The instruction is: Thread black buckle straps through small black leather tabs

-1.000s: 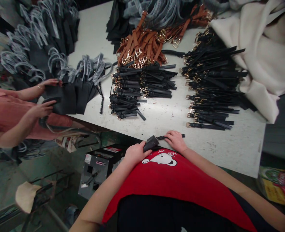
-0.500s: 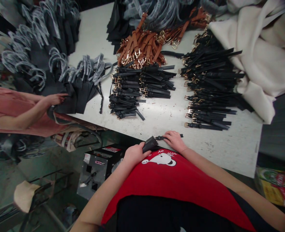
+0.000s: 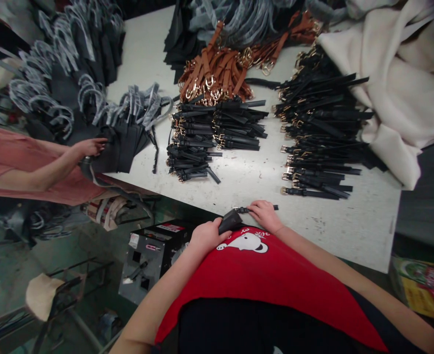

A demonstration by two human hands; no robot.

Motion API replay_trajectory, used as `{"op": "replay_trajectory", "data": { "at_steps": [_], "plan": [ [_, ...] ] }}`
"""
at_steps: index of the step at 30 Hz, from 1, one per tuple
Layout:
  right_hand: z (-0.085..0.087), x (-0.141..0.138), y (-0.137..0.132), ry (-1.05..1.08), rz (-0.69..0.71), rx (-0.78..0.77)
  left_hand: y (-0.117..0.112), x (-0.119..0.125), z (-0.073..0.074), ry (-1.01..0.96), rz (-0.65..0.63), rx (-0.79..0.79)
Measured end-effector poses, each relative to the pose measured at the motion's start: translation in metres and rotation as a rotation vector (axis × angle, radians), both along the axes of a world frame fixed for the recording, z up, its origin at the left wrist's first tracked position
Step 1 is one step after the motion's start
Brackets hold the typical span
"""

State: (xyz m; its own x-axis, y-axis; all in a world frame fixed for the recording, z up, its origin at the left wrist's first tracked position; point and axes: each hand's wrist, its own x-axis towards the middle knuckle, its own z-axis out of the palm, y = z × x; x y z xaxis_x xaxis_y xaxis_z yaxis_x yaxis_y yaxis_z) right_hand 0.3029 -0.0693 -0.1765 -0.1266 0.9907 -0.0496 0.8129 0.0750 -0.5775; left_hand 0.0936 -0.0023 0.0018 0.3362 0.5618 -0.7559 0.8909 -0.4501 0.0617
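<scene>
My left hand is closed around a black handheld nozzle that widens towards its end. A grey ribbed hose shows beside my left forearm; where it joins is hidden. With my right hand I hold a short black buckle strap at the table's front edge. Its buckle end lies close to the nozzle's mouth, and its other end sticks out past my fingers. Beyond my hands lie black buckle straps in rows, and a further pile of black straps to the right.
Brown straps with gold hardware are heaped at the back of the white table. Cream material drapes the right side. At left a co-worker's hand is at black panels with wrapped handles. A machine box stands below the edge.
My left hand has tilted the nozzle slightly at the strap's buckle end. The right hand keeps its hold, nearly still. The co-worker's hand has shifted slightly right and up.
</scene>
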Motion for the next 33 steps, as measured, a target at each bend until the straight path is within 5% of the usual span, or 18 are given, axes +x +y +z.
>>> {"op": "replay_trajectory", "data": {
  "at_steps": [14,21,33],
  "plan": [
    [0.011,0.002,-0.001,0.064,0.031,0.03,-0.003,0.007,0.001,0.028,0.0,-0.002],
    [0.009,0.011,-0.005,-0.027,-0.089,0.026,-0.005,0.006,-0.002,0.011,-0.047,-0.003],
    [0.009,0.019,-0.006,-0.059,-0.09,-0.015,0.013,0.072,-0.005,0.044,-0.134,0.029]
  ]
}}
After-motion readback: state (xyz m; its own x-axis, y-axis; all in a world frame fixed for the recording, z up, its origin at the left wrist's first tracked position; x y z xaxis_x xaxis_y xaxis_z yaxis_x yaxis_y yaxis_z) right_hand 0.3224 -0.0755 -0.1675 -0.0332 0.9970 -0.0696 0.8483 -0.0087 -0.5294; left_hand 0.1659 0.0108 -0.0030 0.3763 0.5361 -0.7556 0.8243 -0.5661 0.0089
